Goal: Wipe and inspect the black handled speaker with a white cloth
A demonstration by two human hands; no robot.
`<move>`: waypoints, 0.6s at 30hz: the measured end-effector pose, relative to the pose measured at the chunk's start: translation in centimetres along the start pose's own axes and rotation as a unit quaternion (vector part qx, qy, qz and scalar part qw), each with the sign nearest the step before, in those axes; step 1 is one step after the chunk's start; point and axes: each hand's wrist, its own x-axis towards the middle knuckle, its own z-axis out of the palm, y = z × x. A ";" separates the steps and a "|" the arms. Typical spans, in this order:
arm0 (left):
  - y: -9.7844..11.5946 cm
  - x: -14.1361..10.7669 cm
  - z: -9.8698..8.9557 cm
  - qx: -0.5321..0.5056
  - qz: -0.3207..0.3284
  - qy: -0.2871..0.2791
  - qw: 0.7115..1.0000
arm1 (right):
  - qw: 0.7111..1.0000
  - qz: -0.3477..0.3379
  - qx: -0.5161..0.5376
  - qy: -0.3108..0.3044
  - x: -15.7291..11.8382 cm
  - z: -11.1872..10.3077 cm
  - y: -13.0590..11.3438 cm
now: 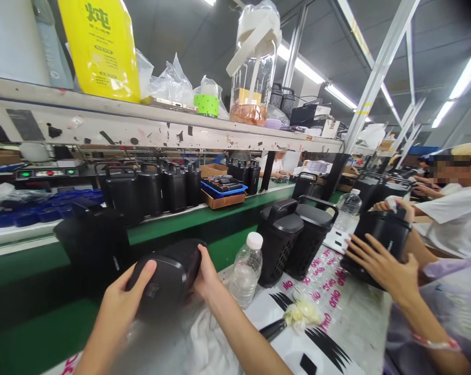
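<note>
A black case [168, 276], apparently a portable speaker with its smooth end towards me, is tilted between my two hands. My left hand [128, 294] grips its near left side, thumb on top. On the far right edge, the fingers of my right hand [206, 271] are closed round it. Below my right forearm lies a crumpled white cloth [209, 341]. A clear plastic bottle [246, 273] with a white cap stands just right of my right hand. Two upright black speakers [278, 245] with carry handles and perforated sides stand behind the bottle.
Another black speaker [97, 245] stands on the green belt [161, 234] at left. A black-handled tool [272, 329] lies beside a pale yellow bundle [303, 312]. At right, a co-worker's hands [387, 265] hold a speaker [376, 245]. A shelf [153, 125] spans above.
</note>
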 end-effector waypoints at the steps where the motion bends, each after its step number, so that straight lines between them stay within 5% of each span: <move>1: -0.7 0.3 0.5 -0.003 0.014 0.019 1.000 | 1.000 0.001 -0.015 -0.010 0.1 0.1 0.0; 8: -4.8 0.9 3.6 0.007 0.080 0.069 0.994 | 0.987 -0.053 -0.147 -0.037 -2.3 1.0 -1.7; 18: -7.5 3.5 3.8 0.099 0.096 0.089 0.986 | 0.954 -0.121 -0.257 -0.093 -6.0 1.6 -4.2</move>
